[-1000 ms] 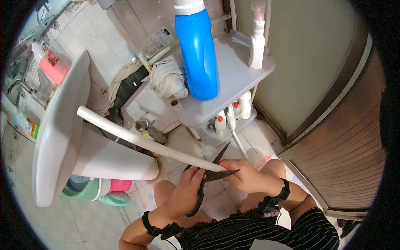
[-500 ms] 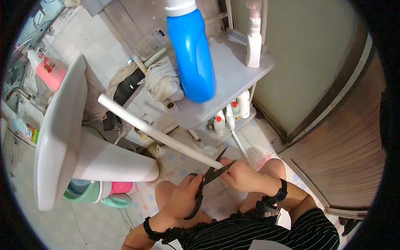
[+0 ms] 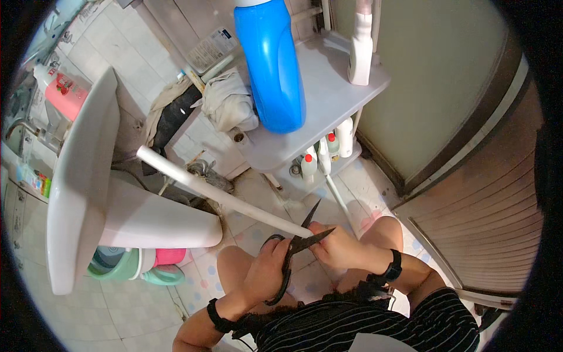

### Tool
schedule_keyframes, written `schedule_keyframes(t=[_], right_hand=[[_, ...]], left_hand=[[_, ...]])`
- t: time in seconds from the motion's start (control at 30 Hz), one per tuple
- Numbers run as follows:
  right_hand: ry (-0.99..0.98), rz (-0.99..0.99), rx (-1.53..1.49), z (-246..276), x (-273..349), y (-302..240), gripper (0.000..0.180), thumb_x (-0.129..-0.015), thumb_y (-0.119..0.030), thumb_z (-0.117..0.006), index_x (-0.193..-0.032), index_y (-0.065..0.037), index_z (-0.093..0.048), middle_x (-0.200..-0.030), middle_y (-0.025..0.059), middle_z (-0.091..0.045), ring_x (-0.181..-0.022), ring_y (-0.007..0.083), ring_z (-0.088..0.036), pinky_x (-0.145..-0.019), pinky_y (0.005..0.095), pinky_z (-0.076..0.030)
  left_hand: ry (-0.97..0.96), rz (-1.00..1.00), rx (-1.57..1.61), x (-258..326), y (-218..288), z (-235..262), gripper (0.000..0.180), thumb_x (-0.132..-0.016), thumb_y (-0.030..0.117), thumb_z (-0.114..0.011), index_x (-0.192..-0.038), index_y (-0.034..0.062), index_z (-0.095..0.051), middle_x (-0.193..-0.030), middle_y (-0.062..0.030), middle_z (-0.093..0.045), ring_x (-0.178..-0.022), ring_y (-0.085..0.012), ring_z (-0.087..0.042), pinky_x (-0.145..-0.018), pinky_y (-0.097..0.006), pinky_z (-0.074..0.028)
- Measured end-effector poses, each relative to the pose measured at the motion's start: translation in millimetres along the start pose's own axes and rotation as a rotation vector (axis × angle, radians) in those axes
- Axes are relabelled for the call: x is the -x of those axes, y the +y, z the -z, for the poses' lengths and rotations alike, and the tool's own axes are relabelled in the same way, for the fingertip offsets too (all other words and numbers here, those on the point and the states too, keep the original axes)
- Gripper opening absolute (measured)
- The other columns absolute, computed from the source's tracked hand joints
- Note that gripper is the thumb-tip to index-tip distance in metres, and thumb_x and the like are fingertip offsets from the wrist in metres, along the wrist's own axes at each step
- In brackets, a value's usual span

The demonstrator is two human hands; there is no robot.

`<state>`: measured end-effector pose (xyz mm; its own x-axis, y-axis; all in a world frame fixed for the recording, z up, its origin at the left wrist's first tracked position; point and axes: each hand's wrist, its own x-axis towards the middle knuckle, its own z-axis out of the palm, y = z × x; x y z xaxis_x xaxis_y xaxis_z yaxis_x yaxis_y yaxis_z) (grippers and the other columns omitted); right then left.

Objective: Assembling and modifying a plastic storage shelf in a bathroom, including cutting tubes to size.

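Note:
My left hand (image 3: 265, 271) is closed round the black handles of a pair of scissors (image 3: 299, 243). Their dark blades stand apart, with the near end of a long white pipe (image 3: 226, 200) between them. That end is gripped by my right hand (image 3: 335, 249), whose fingers are partly hidden behind the blades. From there the pipe slants up to the left, its far end in the air beside the washbasin. Whether the blades bite into the pipe, I cannot tell.
A white pedestal washbasin (image 3: 82, 193) stands on the left, with green and pink basins (image 3: 161, 274) under it. Ahead, a grey shelf (image 3: 328, 94) bears a big blue bottle (image 3: 272, 70), a white bottle (image 3: 360, 53) and a crumpled cloth (image 3: 229, 105). A brown slatted door (image 3: 475, 229) is at right.
The view has shifted slightly, so the shelf and its bottles sit a little higher in the picture. Both hands keep their hold on scissors and pipe, with the blades still apart.

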<state>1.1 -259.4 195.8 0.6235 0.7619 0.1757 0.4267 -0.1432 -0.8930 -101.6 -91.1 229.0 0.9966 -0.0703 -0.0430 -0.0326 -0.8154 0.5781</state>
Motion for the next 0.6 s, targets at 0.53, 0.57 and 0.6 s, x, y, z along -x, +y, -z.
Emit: schedule_keyframes(t=[0.53, 0.57, 0.6], right_hand=[[-0.639, -0.452, -1.504, 33, -4, 31, 0.01, -0.091, -0.013, -0.048, -0.093, -0.005, -0.053, -0.062, 0.0008, -0.045, -0.053, 0.0102, -0.043, -0.047, 0.0242, -0.035], [-0.637, -0.452, -1.504, 34, -5, 31, 0.01, -0.091, -0.013, -0.048, -0.093, -0.005, -0.053, -0.062, 0.0008, -0.045, -0.053, 0.0102, -0.043, -0.047, 0.0242, -0.035], [-0.651, -0.443, -1.325, 35, -7, 29, 0.012, -0.092, -0.017, -0.047, -0.086, -0.008, -0.047, -0.061, -0.0032, -0.039, -0.052, 0.0062, -0.036, -0.044, 0.021, -0.03]], left_hand=[[-0.162, 0.068, -0.107, 14, -3, 19, 0.032, -0.075, 0.003, -0.053, -0.106, 0.0032, -0.05, -0.085, -0.0205, -0.055, -0.078, -0.0385, -0.054, -0.065, -0.042, -0.045], [-0.163, 0.067, -0.107, 13, -4, 22, 0.032, -0.075, 0.003, -0.053, -0.106, 0.0032, -0.05, -0.085, -0.0205, -0.055, -0.078, -0.0385, -0.054, -0.065, -0.042, -0.045], [-0.19, 0.059, -0.089, 12, -3, 27, 0.032, -0.074, 0.003, -0.053, -0.106, 0.003, -0.05, -0.084, -0.0198, -0.055, -0.079, -0.0376, -0.054, -0.067, -0.041, -0.045]])
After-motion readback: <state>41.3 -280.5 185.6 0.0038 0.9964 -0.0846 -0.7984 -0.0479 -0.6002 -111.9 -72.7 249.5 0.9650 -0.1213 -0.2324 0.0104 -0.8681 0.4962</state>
